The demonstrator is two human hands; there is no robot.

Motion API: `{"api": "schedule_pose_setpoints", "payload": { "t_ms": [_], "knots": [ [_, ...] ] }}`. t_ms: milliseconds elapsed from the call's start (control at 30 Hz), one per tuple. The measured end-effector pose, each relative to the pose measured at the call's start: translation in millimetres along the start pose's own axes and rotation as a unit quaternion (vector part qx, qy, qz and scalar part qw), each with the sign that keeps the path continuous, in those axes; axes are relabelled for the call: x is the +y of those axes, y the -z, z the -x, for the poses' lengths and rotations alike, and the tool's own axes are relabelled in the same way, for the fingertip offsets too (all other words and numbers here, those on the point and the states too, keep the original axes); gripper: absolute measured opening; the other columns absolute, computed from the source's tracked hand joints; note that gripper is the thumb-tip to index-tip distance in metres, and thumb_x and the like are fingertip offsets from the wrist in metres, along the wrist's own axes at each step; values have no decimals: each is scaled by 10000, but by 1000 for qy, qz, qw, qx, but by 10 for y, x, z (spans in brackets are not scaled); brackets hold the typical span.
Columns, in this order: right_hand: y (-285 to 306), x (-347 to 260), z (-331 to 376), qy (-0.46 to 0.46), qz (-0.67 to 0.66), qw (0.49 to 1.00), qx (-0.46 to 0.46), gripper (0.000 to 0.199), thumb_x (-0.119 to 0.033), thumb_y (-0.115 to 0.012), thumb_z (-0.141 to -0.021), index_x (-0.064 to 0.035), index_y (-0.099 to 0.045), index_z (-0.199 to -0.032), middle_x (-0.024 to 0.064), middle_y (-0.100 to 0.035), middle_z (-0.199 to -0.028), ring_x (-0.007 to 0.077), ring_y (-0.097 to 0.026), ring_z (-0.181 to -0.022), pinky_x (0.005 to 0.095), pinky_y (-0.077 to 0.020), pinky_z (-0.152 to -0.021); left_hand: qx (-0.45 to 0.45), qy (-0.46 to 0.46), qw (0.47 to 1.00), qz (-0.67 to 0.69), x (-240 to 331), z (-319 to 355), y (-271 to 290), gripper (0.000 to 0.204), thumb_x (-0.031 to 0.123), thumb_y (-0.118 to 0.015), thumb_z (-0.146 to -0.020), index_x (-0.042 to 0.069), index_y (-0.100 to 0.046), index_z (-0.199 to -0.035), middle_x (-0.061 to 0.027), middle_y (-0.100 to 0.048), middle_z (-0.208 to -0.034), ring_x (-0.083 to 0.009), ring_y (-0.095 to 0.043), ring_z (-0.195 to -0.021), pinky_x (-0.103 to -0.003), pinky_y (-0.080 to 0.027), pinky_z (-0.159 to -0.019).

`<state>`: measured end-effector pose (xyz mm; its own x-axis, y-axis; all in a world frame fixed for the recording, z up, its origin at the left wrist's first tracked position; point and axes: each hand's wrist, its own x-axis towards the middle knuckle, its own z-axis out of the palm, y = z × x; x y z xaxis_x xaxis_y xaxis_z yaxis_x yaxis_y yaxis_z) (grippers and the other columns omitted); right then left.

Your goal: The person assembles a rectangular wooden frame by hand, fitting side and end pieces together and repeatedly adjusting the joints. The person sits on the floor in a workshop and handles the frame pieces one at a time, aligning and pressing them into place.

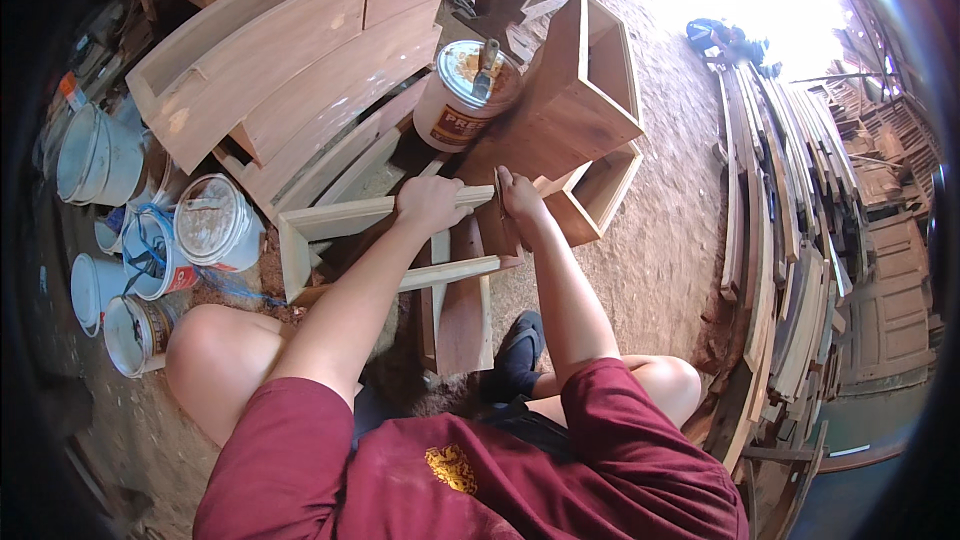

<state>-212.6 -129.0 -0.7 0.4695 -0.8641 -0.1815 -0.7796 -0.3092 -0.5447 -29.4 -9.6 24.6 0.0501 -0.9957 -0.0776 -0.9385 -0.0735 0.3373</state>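
An open rectangular wooden drawer frame (295, 255) lies across the middle in front of my knees. My left hand (430, 203) is closed over its far rail, fingers wrapped round the wood. At the frame's right end my right hand (521, 198) is closed, thumb up, against the end board. A thin edge shows beside its fingers, but I cannot make out what it holds. Beneath the frame stands another narrow wooden drawer (463, 325). Just beyond my hands, a putty knife (486, 70) rests on the smeared lid of a white bucket (447, 112).
Large wooden drawers (290, 50) are stacked at the far left. More open wooden boxes (570, 90) stand beyond my right hand. Several buckets (210, 225) crowd the left side. Long boards (760, 270) lie piled along the right, with a panelled door (885, 300) behind them.
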Motion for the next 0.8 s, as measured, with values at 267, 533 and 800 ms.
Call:
{"api": "schedule_pose_setpoints", "payload": {
  "t_ms": [267, 533, 800],
  "knots": [
    [-86, 322, 965, 18, 50, 998, -44, 396, -347, -377, -1052, -10, -542, -1182, 308, -633, -1116, 482, -608, -1087, 550, -476, -920, -15, 6, 1000, 18, -81, 23, -48, 459, 532, -669, -868, 162, -700, -1138, -91, -747, -991, -289, -724, -935, -448, -568, -788],
    [138, -277, 400, -10, -74, 995, -64, 451, -374, -313, -1076, 6, -545, -1149, 297, -616, -1110, 484, -619, -1018, 516, -480, -924, -17, 16, 1000, 16, -73, 52, 45, 471, 534, -674, -861, 150, -701, -1132, -98, -747, -987, -288, -726, -931, -452, -569, -787],
    [353, -334, 957, -103, -14, 973, -206, 475, -407, -301, -1086, -4, -473, -1267, 263, -638, -1001, 382, -722, -757, 443, -587, -576, -6, 13, 1000, 12, -161, 77, -24, 469, 536, -683, -858, 155, -700, -1130, -99, -747, -997, -293, -728, -924, -448, -572, -777]
  ]
}}
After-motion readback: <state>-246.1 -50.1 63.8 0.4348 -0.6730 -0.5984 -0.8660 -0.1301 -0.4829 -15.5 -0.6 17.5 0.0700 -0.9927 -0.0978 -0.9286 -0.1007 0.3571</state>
